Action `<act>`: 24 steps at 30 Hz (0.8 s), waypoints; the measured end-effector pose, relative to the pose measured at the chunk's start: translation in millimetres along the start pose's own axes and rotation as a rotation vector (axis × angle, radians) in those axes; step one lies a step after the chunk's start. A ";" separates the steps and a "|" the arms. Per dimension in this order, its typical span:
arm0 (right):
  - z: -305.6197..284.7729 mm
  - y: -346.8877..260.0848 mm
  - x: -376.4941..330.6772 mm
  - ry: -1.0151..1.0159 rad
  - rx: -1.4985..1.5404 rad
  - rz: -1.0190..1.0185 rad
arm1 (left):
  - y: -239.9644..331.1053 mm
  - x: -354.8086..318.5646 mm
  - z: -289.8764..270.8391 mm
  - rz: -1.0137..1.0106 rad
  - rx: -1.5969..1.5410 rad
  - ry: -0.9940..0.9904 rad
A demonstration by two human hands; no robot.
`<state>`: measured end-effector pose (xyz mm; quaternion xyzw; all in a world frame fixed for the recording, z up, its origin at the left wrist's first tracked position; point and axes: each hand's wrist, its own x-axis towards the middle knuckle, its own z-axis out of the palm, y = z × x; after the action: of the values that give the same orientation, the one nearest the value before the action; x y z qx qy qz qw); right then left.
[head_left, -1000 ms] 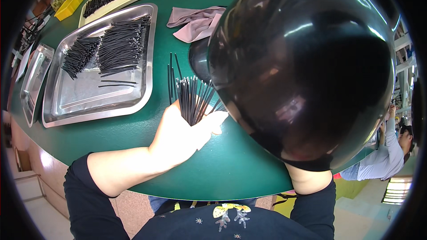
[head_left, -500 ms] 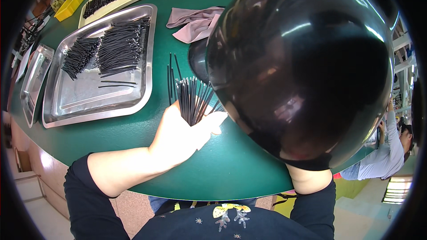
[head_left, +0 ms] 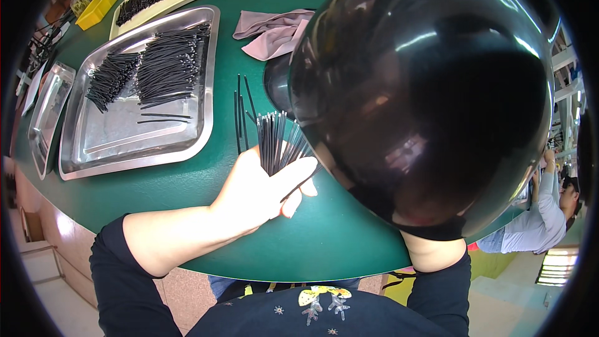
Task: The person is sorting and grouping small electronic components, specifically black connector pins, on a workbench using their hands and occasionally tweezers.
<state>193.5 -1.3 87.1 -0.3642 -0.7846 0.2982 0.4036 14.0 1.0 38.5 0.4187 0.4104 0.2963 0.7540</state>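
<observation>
Almost nothing is changing since a second ago: left hand is still gripping the fanned black sticks over the green table. Right hand is hiding behind the black bowl; grip unknowable. Steel tray beyond is holding more sticks.

The big black bowl at three o'clock looks like glossy plastic, smooth enough to mirror the ceiling lights, while the thin black sticks at centre are matt. At ten o'clock the metal tray is brushed, dully shining steel on a smooth, matt green tabletop. The mauve rag at twelve o'clock is soft, crumpled cloth, and the yellow bin at eleven is plain plastic.
</observation>
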 end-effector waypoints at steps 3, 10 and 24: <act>1.1 -1.2 -1.0 0.007 -0.028 -0.002 | 0.5 -1.1 0.4 0.037 0.011 -0.020; 1.1 -1.0 0.1 0.027 -0.099 -0.002 | -1.1 -1.3 -1.0 0.016 -0.141 -0.108; 3.2 -4.0 -1.6 0.063 -0.244 0.002 | -4.6 3.3 -5.7 -0.198 -0.481 -0.306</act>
<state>190.1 -5.4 87.9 -0.4205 -0.8017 0.1891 0.3805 11.2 3.7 31.5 0.2257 0.2491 0.2434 0.9098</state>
